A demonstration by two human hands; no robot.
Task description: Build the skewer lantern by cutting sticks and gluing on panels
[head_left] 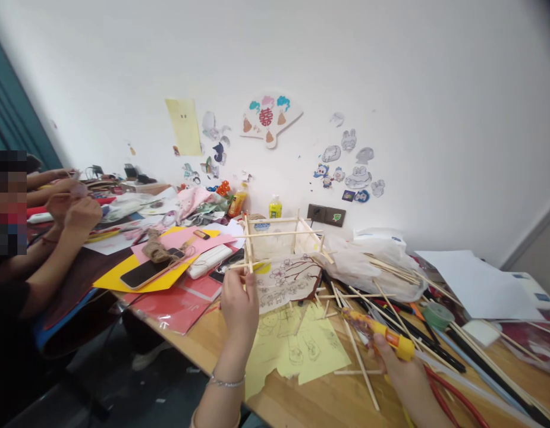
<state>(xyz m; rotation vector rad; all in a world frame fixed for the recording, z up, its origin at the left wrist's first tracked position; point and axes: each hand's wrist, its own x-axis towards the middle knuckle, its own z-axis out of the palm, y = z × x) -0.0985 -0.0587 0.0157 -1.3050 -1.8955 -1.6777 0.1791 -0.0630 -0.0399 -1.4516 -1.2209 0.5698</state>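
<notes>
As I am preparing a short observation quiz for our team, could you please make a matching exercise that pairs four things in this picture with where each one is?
Things:
1. Wooden stick frame
2. Yellow tool
3. Dark-screened phone
4. Fan-shaped decoration

Places:
A. On the white wall
B. In the wearer's right hand
C. On a yellow sheet, left of the wearer
D. In the wearer's left hand

Right pairs: 1-D, 2-B, 3-C, 4-A
</notes>
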